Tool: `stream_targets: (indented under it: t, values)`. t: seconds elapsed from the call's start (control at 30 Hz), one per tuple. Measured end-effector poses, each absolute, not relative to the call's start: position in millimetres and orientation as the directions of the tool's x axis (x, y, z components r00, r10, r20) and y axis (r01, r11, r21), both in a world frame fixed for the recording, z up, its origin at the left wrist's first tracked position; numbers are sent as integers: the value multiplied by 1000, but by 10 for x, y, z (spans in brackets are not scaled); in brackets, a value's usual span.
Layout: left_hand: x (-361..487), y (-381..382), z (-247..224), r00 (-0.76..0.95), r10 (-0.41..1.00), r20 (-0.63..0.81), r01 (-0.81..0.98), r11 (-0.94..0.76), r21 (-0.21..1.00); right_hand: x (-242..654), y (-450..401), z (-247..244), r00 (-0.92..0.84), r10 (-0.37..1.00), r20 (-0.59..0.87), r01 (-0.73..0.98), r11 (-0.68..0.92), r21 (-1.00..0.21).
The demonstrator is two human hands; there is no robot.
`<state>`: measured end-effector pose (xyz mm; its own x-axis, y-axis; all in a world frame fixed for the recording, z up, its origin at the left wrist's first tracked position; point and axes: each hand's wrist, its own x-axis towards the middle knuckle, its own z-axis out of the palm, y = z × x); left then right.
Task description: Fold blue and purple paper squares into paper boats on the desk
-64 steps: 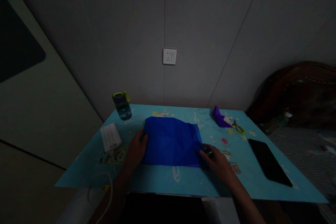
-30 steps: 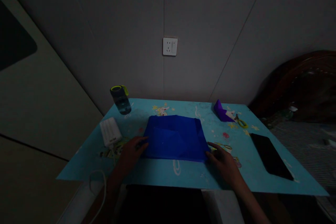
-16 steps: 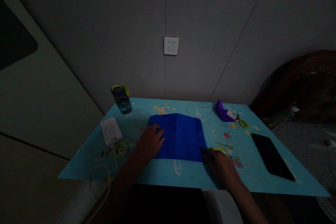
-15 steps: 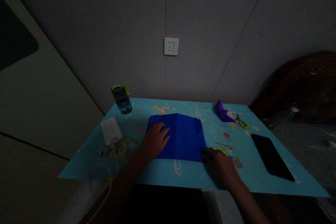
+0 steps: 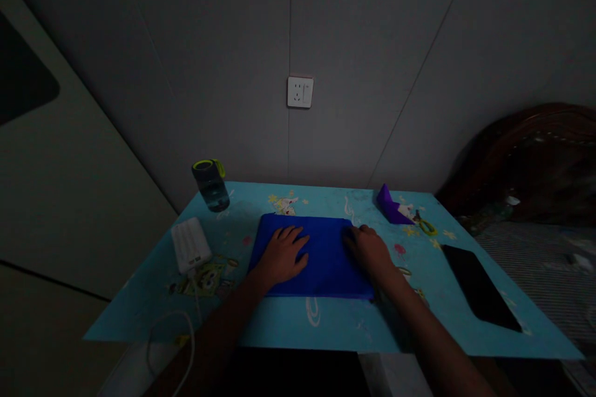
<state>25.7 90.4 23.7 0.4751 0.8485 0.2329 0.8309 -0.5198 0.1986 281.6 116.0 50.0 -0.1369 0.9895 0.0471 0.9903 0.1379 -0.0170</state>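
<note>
A sheet of blue paper (image 5: 326, 267) lies on the table in front of me, with slightly turned-in upper corners. My left hand (image 5: 284, 254) rests palm down on its left half, fingers spread and holding nothing. On the right side, near the paper's upper right edge, my right hand (image 5: 370, 251) lies with its fingertips on the sheet. Those fingers are dim and slightly bent, and I see nothing gripped in them. Part of the paper's right edge is hidden under this hand and wrist.
The light blue patterned table (image 5: 288, 329) holds a water bottle (image 5: 212, 186) and a white power bank (image 5: 190, 245) with a cable at left. To the right are a purple folded-paper piece (image 5: 391, 208), yellow-handled scissors (image 5: 427, 227) and a black phone-like slab (image 5: 479, 285).
My right hand has moved from the paper's lower right corner up to its upper right edge. The paper lies flatter, its middle crease less visible. My left hand stays on it, and the view has tilted slightly.
</note>
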Motion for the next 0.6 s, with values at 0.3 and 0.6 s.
stream_targets:
  t: [0.3, 0.6]
  values:
    - [278, 892, 127, 375, 898, 231, 848, -433, 305, 2706, 1363, 254, -186, 964, 192, 982, 189, 1]
    - [197, 957, 40, 254, 939, 233, 902, -317, 293, 2614, 1300, -48, -350, 926, 138, 909, 372, -187]
